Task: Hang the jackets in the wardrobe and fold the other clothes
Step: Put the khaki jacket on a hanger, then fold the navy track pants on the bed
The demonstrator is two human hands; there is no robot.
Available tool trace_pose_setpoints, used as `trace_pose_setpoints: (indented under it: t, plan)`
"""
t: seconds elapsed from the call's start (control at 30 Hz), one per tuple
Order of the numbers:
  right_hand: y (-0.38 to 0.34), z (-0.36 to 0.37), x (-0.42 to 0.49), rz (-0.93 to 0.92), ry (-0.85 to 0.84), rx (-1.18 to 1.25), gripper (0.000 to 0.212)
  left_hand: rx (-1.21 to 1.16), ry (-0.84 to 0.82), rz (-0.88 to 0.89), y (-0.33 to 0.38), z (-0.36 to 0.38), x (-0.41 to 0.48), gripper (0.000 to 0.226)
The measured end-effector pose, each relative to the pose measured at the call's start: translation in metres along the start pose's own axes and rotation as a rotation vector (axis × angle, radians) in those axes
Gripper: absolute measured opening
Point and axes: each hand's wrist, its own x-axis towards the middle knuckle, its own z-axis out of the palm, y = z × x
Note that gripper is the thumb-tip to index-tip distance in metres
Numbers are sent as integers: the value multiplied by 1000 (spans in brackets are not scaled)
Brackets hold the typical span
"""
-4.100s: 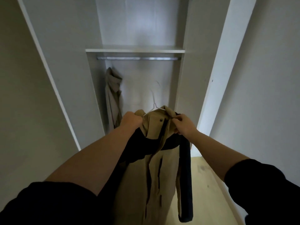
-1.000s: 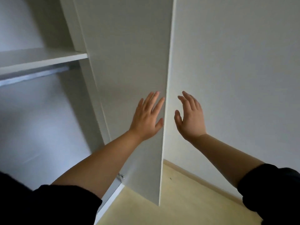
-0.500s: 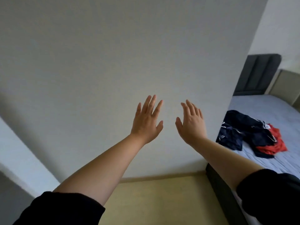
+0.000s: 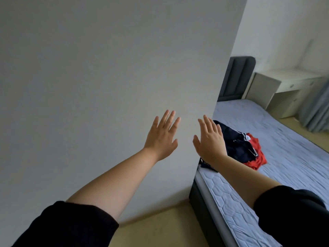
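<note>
My left hand (image 4: 162, 138) and my right hand (image 4: 210, 141) are raised in front of me, fingers straight and spread, holding nothing. Behind my right hand a heap of clothes lies on the bed: a dark navy garment with white stripes (image 4: 238, 143) on top of a red garment (image 4: 257, 157). My right hand covers the heap's left part. The wardrobe and the jackets are out of view.
A plain white wall (image 4: 98, 77) fills the left and centre, ending at a corner. The bed (image 4: 293, 152) with a light quilted mattress and dark grey headboard (image 4: 235, 79) runs along the right. A pale desk (image 4: 292, 84) and curtain (image 4: 316, 107) stand beyond. Yellowish floor (image 4: 160, 229) lies below.
My view has swung right, from the wardrobe past the wall to the bed. The beige jacket I held four seconds ago is gone from my hands. Both hands stay raised and spread.
</note>
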Motion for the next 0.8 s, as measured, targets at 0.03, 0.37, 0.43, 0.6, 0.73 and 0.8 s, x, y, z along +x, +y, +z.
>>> trace_pose_setpoints:
  t: [0.03,0.37,0.43,0.6,0.73,0.8]
  plan:
    - [17,4,7,24,-5,2,60,-6,-24,18,9,11,15,74]
    - [210,86,43,202,-131,24,60,-152,-239,188,148,135,132,76]
    - [247,111,58,226,-173,50,60,-190,-276,175,173,164,160,76]
    - [329,181,74,307,-294,118,58,-280,-362,102,221,237,214,71]
    - [373,240,58,399,-373,176,59,-327,-510,60,252,296,228,66]
    - [388,271,46,414,-434,168,59,-355,-573,17,264,324,227,66]
